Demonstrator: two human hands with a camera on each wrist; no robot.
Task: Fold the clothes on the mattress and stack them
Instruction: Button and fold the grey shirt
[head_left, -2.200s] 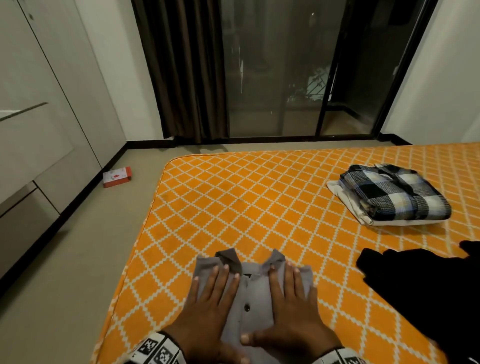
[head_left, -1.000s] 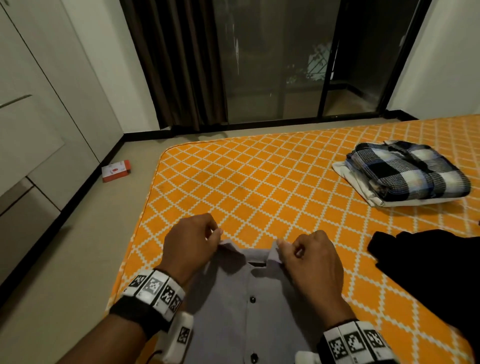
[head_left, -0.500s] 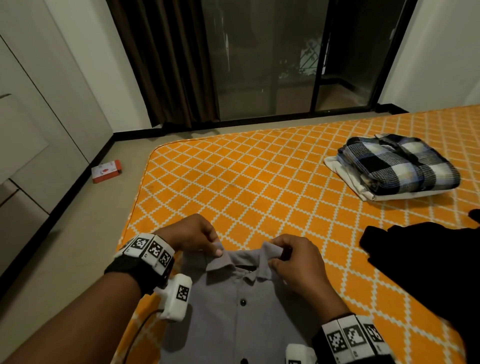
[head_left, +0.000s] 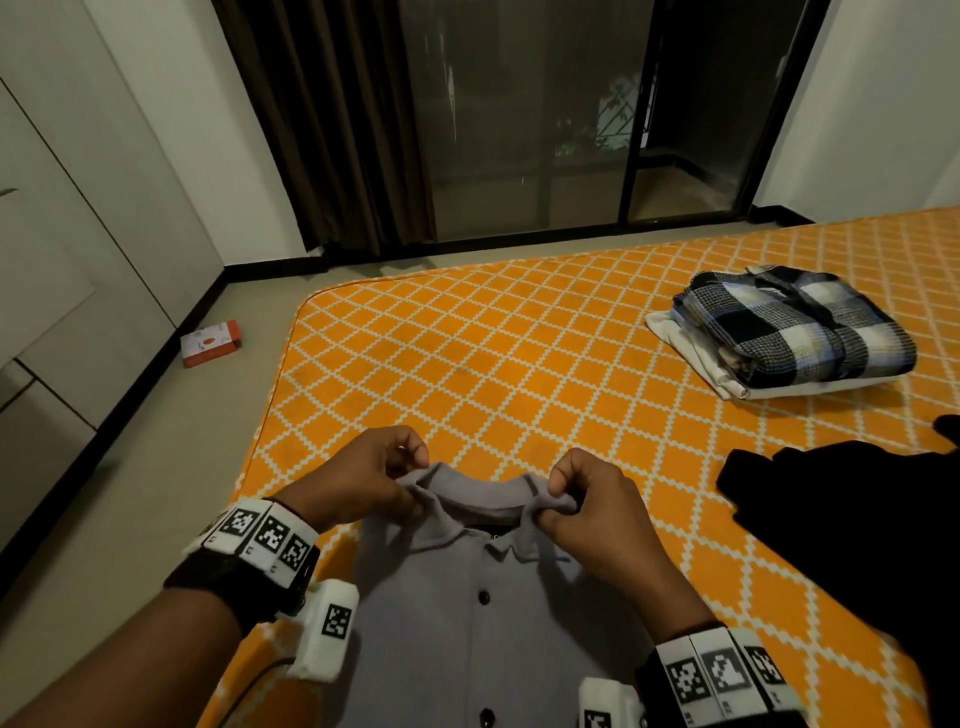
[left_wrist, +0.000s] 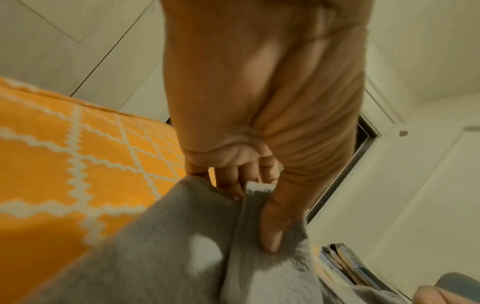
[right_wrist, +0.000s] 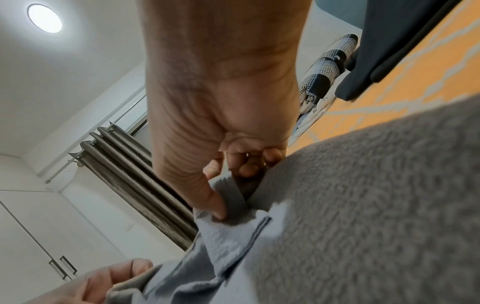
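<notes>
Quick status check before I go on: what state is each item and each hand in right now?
grey shirt: buttoned, front up, top edge lifted off the mattress
left hand: pinches the shirt by its collar
right hand: pinches the other side of the collar
checked shirt: folded, on top of a folded white garment
black garment: unfolded, lying loose on the mattress
sliding glass door: cannot tell whether open
</notes>
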